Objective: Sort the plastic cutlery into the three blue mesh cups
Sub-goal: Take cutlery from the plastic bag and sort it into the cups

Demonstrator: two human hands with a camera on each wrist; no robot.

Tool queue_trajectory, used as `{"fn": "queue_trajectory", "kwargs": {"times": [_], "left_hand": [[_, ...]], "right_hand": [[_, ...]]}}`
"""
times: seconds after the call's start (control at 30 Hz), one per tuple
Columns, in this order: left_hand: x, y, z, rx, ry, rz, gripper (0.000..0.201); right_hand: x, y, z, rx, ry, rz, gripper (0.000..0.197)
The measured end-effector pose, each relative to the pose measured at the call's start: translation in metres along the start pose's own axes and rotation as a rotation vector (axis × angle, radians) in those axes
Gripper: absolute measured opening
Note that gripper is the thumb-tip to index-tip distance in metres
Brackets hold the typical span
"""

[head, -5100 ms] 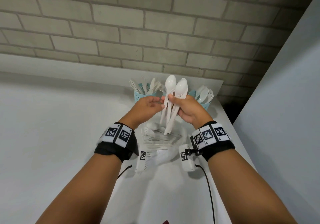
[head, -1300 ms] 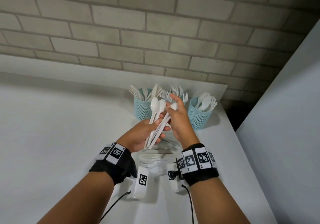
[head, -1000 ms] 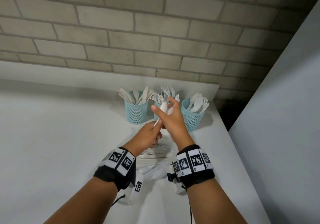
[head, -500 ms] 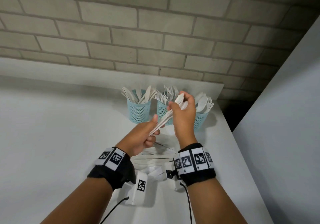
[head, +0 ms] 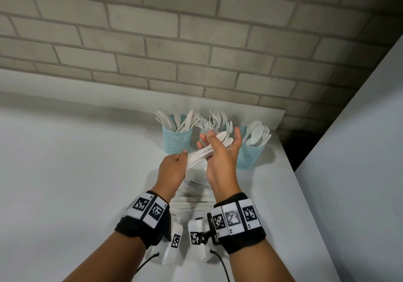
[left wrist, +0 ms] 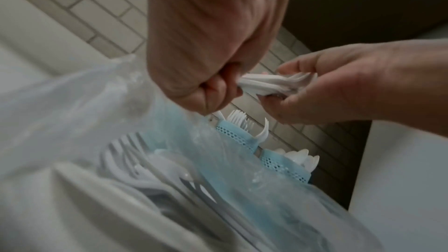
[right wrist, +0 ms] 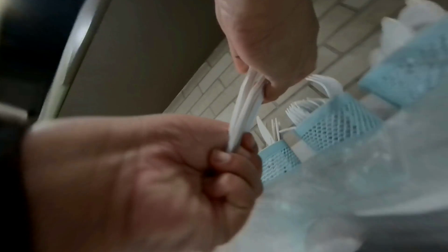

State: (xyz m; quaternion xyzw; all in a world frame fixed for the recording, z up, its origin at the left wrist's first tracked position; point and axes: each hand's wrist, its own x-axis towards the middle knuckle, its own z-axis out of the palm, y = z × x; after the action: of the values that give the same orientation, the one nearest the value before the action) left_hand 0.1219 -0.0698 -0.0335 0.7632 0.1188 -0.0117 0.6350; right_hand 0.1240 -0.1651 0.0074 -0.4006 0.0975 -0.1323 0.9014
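Between my two hands is a bundle of white plastic spoons (head: 200, 156), held in the air and tilted low, bowls to the right. My left hand (head: 184, 156) pinches the handle ends (right wrist: 232, 141). My right hand (head: 220, 148) curls round the bowl end (left wrist: 274, 83), in front of the cups. Three blue mesh cups stand at the back. The left cup (head: 177, 144) holds knives, and the right cup (head: 248, 158) holds spoons. The middle cup (right wrist: 339, 127) holds forks (head: 216, 119) and is mostly hidden in the head view by my right hand.
Loose white cutlery lies in a clear plastic bag (head: 192, 196) on the white table (head: 65, 172), under my hands. A brick wall (head: 196, 42) rises right behind the cups. The table's right edge (head: 290, 172) runs close to the right cup, with a grey panel (head: 359, 151) beyond.
The spoon bundle has tipped from nearly upright to lying low, bowls towards the right cup. My right hand slid up to the bowl end; my left hand has moved down to the handle tips.
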Motion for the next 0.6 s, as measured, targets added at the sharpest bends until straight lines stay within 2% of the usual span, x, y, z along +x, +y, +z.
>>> {"fn": "queue_trajectory", "kwargs": {"times": [0.1,0.17,0.3,0.4,0.5,0.6], "left_hand": [[-0.004,0.001,0.002,0.086,0.030,0.118,0.046],[-0.006,0.003,0.005,0.122,0.009,0.168,0.046],[-0.010,0.010,0.009,0.056,-0.119,0.161,0.036],[-0.010,0.013,0.001,0.106,-0.100,0.178,0.028],[-0.004,0.011,-0.016,0.401,-0.026,0.243,0.017],[0.004,0.002,-0.033,0.717,-0.021,0.236,0.015]], "right_hand": [[0.005,-0.001,-0.005,0.160,0.029,0.141,0.043],[0.007,-0.004,-0.008,0.121,0.068,0.121,0.011],[0.019,-0.018,-0.011,0.007,0.121,-0.042,0.019],[0.036,-0.043,-0.016,0.042,0.181,-0.173,0.021],[0.050,-0.073,-0.024,-0.006,0.266,-0.370,0.020],[0.059,-0.091,-0.030,-0.205,0.297,-0.541,0.017]]}}
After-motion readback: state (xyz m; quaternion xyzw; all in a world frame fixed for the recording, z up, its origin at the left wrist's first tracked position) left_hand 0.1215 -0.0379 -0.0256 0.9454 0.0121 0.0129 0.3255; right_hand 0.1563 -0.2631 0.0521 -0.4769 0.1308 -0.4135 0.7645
